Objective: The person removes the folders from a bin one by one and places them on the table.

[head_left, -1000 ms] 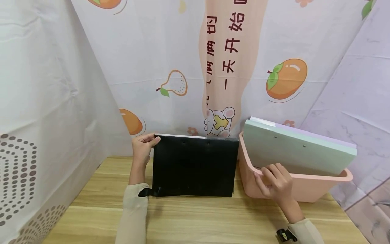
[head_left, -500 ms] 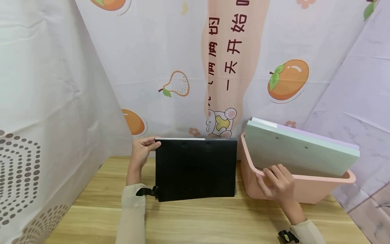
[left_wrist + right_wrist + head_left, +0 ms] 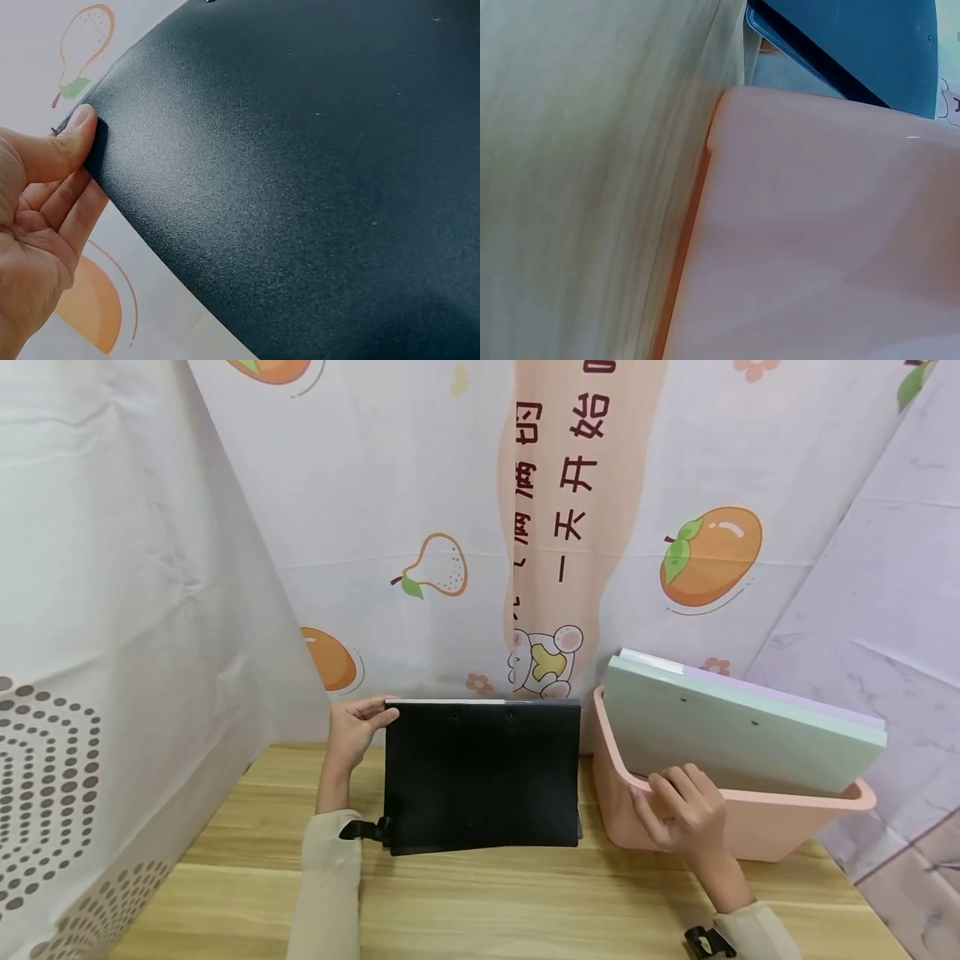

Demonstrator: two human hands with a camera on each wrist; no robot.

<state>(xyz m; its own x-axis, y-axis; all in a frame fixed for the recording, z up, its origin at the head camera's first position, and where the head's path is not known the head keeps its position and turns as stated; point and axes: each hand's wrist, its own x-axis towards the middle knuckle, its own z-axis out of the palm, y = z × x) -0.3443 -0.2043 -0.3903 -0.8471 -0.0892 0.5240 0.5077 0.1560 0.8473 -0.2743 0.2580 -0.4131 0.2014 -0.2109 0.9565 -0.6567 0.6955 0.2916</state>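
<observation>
My left hand (image 3: 349, 737) pinches the upper left corner of a black file folder (image 3: 483, 777), thumb on the near face and fingers behind. The folder stands on its long side over the table, a strip of white along its top edge. Close up in the left wrist view, the thumb (image 3: 81, 129) presses the dark cover. My right hand (image 3: 692, 817) grips the near rim of a pink plastic bin (image 3: 780, 827) at its left part. In the right wrist view the bin's wall (image 3: 802, 210) fills much of the picture, the dark folder (image 3: 855, 45) beyond it.
A pale green folder (image 3: 720, 731) leans in the bin, a lilac folder (image 3: 795, 693) behind it. The wooden table (image 3: 510, 902) runs under everything. A printed curtain (image 3: 337, 527) hangs close behind the folder and bin.
The black folder's lower left corner has swung a little toward me, and its lower edge now slants. The right hand stays on the bin's rim. The head view has shifted slightly.
</observation>
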